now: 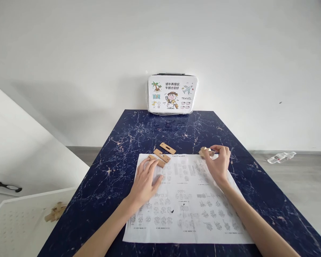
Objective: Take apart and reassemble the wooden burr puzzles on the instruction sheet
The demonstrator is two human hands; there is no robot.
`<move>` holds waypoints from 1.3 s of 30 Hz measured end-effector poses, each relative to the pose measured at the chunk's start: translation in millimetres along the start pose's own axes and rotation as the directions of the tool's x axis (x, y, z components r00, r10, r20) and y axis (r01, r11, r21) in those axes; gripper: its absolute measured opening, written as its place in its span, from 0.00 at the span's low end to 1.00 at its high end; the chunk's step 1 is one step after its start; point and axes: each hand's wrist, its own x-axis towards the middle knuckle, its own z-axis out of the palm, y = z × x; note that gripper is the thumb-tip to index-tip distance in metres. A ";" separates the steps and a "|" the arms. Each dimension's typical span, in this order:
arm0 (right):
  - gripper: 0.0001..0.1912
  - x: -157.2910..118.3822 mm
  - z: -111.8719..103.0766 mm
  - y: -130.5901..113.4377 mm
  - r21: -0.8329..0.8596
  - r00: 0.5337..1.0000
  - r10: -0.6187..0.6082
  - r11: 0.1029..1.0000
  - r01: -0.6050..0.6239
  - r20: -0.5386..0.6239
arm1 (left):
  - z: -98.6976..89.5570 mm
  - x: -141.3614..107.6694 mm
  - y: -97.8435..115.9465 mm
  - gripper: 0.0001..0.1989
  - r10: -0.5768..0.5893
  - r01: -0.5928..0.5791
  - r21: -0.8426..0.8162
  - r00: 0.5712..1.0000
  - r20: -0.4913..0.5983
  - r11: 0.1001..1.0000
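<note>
My left hand [143, 182] lies over the upper left of a printed instruction sheet [203, 236], fingers extended and thumb apart. Its fingertips are at the lowest of three flat wooden puzzle pieces [160, 163]; whether they press on it I cannot tell. Just above is a notched wooden piece [162, 155], and beyond that a piece with a long slot [171, 150]. Beside the sheet's upper right edge, my right hand [219, 161] grips a small assembled wooden puzzle [202, 152] between thumb and fingers, which partly hide it.
A white cartoon-printed case [173, 93] stands at the far end of the dark blue marbled table [107, 185], against the wall. At lower left, a white surface [21, 221] holds more wooden pieces [56, 211]. Clear plastic bottles [280, 157] lie on the floor at right.
</note>
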 end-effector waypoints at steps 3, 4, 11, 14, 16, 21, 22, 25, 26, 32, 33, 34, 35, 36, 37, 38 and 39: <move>0.05 -5.5 0.9 -18.4 0.060 0.972 -0.227 0.973 0.224 0.066 | -0.2 0.3 1.0 0.24 0.008 -0.009 -0.019 0.999 -0.032 1.000; 0.03 -8.4 3.9 -24.7 0.099 0.943 -0.306 0.951 0.294 0.130 | -0.4 0.3 1.3 0.24 0.011 -0.012 -0.026 0.999 -0.039 1.000; 0.15 -30.8 65.6 -49.0 0.100 0.751 -0.366 0.921 0.376 0.550 | -4.0 -0.5 0.0 0.19 -0.004 0.003 -0.018 0.999 -0.047 1.000; 0.17 -30.3 94.1 -49.6 0.037 0.763 -0.305 0.937 0.347 0.570 | -4.7 -0.8 -2.3 0.20 -0.010 0.010 -0.006 0.998 -0.057 1.000; 0.16 -26.1 107.3 -49.6 0.005 0.761 -0.273 0.942 0.334 0.589 | -4.1 -1.3 -4.0 0.20 -0.016 0.016 0.003 0.998 -0.062 1.000; 0.12 -14.9 123.7 -53.2 -0.014 0.720 -0.252 0.940 0.342 0.647 | -0.7 -2.3 -7.1 0.17 -0.060 0.060 0.002 0.998 -0.035 0.998; 0.10 -13.2 125.6 -54.7 -0.016 0.713 -0.249 0.940 0.342 0.655 | -0.3 -2.2 -7.5 0.16 -0.066 0.066 -0.001 0.997 -0.028 0.998; 0.08 -8.8 129.7 -61.0 -0.012 0.696 -0.244 0.940 0.341 0.675 | -0.3 -0.8 -8.1 0.13 -0.068 0.068 -0.002 0.998 -0.016 0.998; 0.08 -7.7 130.5 -63.6 -0.005 0.691 -0.248 0.940 0.342 0.679 | -0.5 -0.1 -8.1 0.13 -0.067 0.067 -0.001 0.998 -0.012 0.998; 0.10 -11.9 130.8 -80.1 0.072 0.649 -0.297 0.934 0.350 0.701 | -0.9 1.8 -6.6 0.10 -0.082 0.082 0.009 0.997 -0.004 0.997; 0.10 -14.2 130.4 -82.3 0.086 0.635 -0.307 0.931 0.355 0.709 | -0.6 1.6 -6.6 0.10 -0.083 0.083 0.008 0.997 -0.005 0.996; 0.10 -16.4 129.8 -84.0 0.098 0.620 -0.316 0.928 0.360 0.718 | -0.2 1.4 -6.7 0.10 -0.087 0.087 0.005 0.996 -0.005 0.996; 0.10 -18.3 129.3 -85.4 0.107 0.607 -0.323 0.925 0.364 0.726 | 0.3 1.1 -7.1 0.11 -0.092 0.092 0.000 0.996 -0.006 0.996; 0.10 -19.8 128.9 -86.3 0.114 0.595 -0.327 0.923 0.367 0.734 | 1.0 0.8 -7.6 0.11 -0.097 0.097 -0.007 0.995 -0.006 0.995; 0.10 -20.7 128.5 -86.9 0.117 0.586 -0.328 0.922 0.369 0.741 | 1.7 0.5 -8.2 0.11 -0.102 0.102 -0.013 0.995 -0.007 0.995; 0.09 -21.0 128.3 -87.3 0.118 0.579 -0.328 0.921 0.371 0.747 | 2.4 0.3 -8.8 0.11 -0.106 0.106 -0.016 0.994 -0.011 0.994; 0.10 -20.9 128.3 -87.5 0.117 0.573 -0.327 0.921 0.373 0.751 | 3.1 0.1 -9.3 0.11 -0.109 0.109 -0.014 0.994 -0.015 0.994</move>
